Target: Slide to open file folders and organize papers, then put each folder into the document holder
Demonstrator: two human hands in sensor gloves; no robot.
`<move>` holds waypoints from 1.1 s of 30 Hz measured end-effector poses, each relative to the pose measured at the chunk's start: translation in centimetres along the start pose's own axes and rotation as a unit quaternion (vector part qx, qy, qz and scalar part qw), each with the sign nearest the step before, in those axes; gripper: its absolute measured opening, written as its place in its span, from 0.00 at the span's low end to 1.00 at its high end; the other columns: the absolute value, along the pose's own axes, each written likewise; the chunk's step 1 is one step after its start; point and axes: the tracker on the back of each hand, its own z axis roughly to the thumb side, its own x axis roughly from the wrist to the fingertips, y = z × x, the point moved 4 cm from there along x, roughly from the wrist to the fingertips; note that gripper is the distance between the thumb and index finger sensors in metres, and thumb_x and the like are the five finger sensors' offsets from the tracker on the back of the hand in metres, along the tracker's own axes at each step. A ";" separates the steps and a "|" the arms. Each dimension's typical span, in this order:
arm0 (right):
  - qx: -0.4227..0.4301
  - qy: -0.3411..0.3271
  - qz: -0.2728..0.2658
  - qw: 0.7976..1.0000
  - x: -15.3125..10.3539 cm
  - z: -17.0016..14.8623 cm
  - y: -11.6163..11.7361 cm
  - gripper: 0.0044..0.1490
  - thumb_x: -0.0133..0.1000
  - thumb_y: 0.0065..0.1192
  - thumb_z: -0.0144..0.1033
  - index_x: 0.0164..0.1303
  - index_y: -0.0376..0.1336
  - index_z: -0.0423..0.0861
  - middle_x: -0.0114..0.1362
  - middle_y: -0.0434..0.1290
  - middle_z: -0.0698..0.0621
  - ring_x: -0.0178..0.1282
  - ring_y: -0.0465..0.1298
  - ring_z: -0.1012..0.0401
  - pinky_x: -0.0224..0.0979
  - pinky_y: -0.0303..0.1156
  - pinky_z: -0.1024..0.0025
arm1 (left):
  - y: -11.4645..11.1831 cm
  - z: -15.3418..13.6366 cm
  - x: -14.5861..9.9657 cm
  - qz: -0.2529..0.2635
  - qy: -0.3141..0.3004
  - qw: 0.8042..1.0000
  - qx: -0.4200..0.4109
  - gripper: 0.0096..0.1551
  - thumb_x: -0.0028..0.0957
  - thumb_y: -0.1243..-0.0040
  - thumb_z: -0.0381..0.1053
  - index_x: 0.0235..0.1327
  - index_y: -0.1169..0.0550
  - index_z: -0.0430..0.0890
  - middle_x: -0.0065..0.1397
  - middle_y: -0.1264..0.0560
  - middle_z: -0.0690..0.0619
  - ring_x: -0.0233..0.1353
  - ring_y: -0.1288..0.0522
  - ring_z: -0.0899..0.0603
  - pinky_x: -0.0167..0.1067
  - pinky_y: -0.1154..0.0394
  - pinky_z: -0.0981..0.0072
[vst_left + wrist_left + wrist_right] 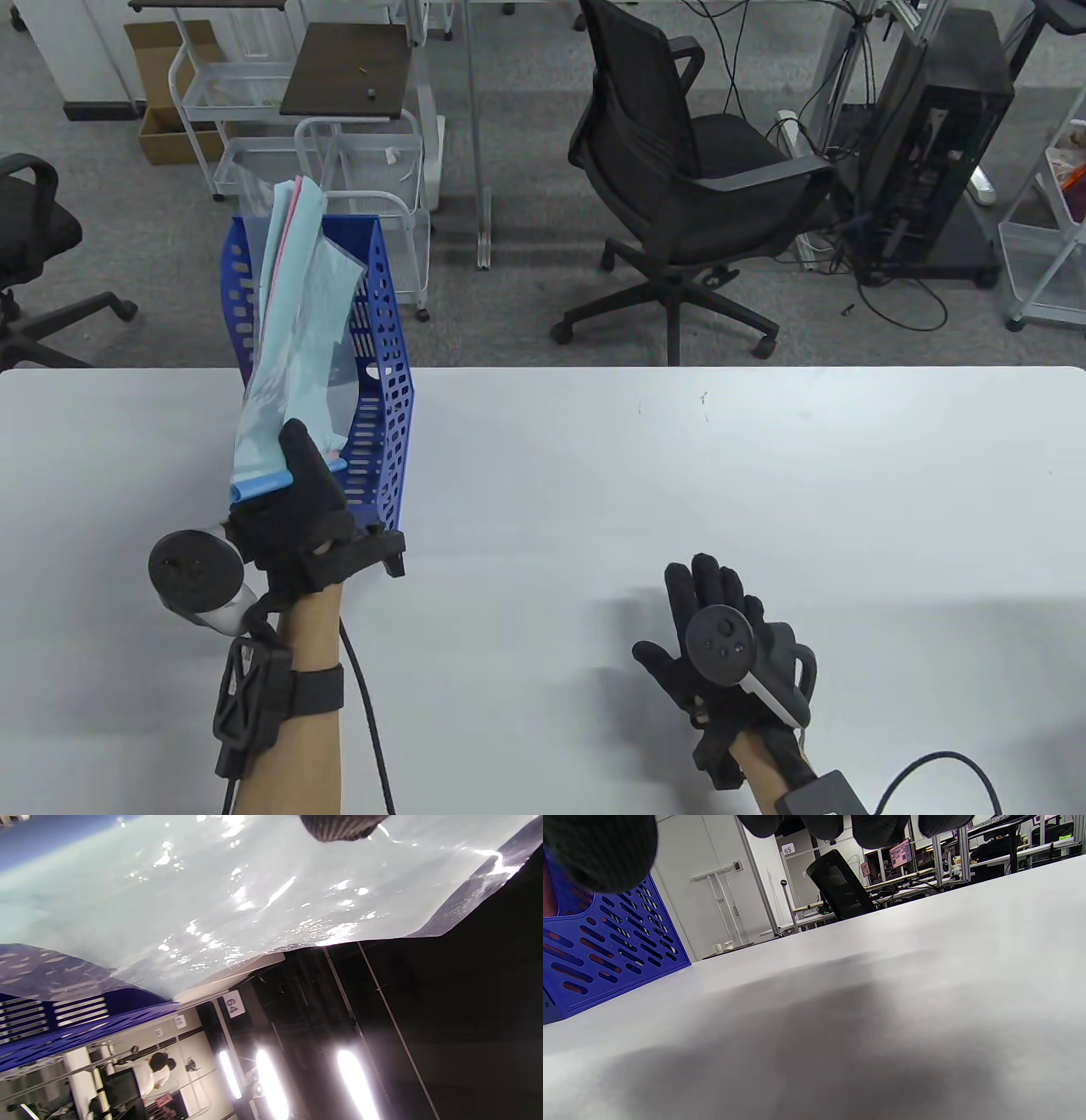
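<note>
A blue perforated document holder point(392, 373) stands on the left of the white table point(679, 475). My left hand point(293, 501) grips a light-blue translucent file folder point(293, 356) near its blue slide bar point(259, 486), holding it upright in the holder. More folders, one with a pink edge point(287, 225), stand beside it. In the left wrist view the folder's glossy sheet point(237, 895) fills the top, with a fingertip point(339, 825) on it and the holder point(76, 1027) below. My right hand point(721, 628) lies relaxed on the table, fingers straight, holding nothing; its fingertips point(878, 830) hang in above the tabletop.
Beyond the table's far edge stand a black office chair point(679, 170), a white wire cart point(339, 144) and a computer tower point(933, 136). The holder's side wall point(606, 955) shows at the left of the right wrist view.
</note>
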 end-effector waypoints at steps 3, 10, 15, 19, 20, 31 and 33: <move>0.000 -0.001 0.001 1.000 0.0 0.0 0.1 0.60 0.41 0.60 0.68 0.77 0.40 0.54 0.86 0.41 0.44 0.84 0.49 0.38 0.79 0.48 0.35 | -0.8 -1.8 -0.1 -0.009 0.022 1.000 0.008 0.31 0.56 0.46 0.52 0.73 0.34 0.74 0.81 0.31 0.64 0.83 0.26 0.51 0.81 0.30 0.60; -0.008 -0.002 0.012 1.000 0.1 0.1 0.6 0.60 0.41 0.60 0.68 0.77 0.40 0.54 0.86 0.41 0.44 0.84 0.49 0.38 0.79 0.48 0.35 | -2.4 -6.7 -0.8 -0.024 0.109 0.993 0.032 0.36 0.54 0.40 0.56 0.76 0.38 0.73 0.85 0.41 0.69 0.89 0.41 0.55 0.85 0.42 0.62; -0.005 0.002 0.013 1.000 0.1 -0.2 0.6 0.60 0.41 0.60 0.68 0.77 0.40 0.54 0.86 0.41 0.44 0.84 0.49 0.39 0.80 0.48 0.35 | -2.7 -9.8 -1.6 -0.042 0.197 0.971 0.132 0.49 0.53 0.37 0.59 0.80 0.51 0.68 0.88 0.53 0.64 0.90 0.54 0.50 0.84 0.52 0.56; -0.005 0.005 0.015 1.000 0.2 -0.3 0.6 0.60 0.41 0.60 0.68 0.77 0.40 0.54 0.86 0.41 0.44 0.84 0.49 0.39 0.80 0.48 0.35 | -2.7 -11.2 -2.2 -0.066 0.236 0.956 0.164 0.51 0.52 0.36 0.60 0.81 0.53 0.62 0.88 0.54 0.59 0.89 0.54 0.46 0.83 0.51 0.52; -0.006 0.005 0.015 1.000 0.2 -0.3 0.6 0.60 0.41 0.60 0.68 0.77 0.40 0.54 0.86 0.41 0.44 0.84 0.49 0.39 0.80 0.48 0.35 | -2.7 -11.3 -2.2 -0.066 0.235 0.956 0.162 0.51 0.52 0.36 0.60 0.82 0.52 0.62 0.88 0.53 0.59 0.89 0.54 0.45 0.83 0.51 0.52; -0.025 0.005 0.019 0.999 0.3 0.1 0.9 0.60 0.41 0.60 0.68 0.77 0.39 0.55 0.86 0.40 0.44 0.85 0.48 0.39 0.80 0.47 0.37 | -0.5 -6.6 -3.6 -0.111 0.171 0.965 0.167 0.50 0.52 0.40 0.62 0.82 0.52 0.60 0.88 0.52 0.56 0.89 0.52 0.43 0.82 0.48 0.50; -0.032 0.011 0.004 0.999 0.4 0.0 0.4 0.60 0.41 0.60 0.68 0.77 0.39 0.55 0.86 0.40 0.45 0.85 0.47 0.40 0.81 0.46 0.38 | -0.7 -5.3 -4.7 -0.144 0.166 0.961 0.166 0.50 0.52 0.41 0.63 0.82 0.53 0.60 0.89 0.52 0.56 0.89 0.51 0.42 0.82 0.47 0.48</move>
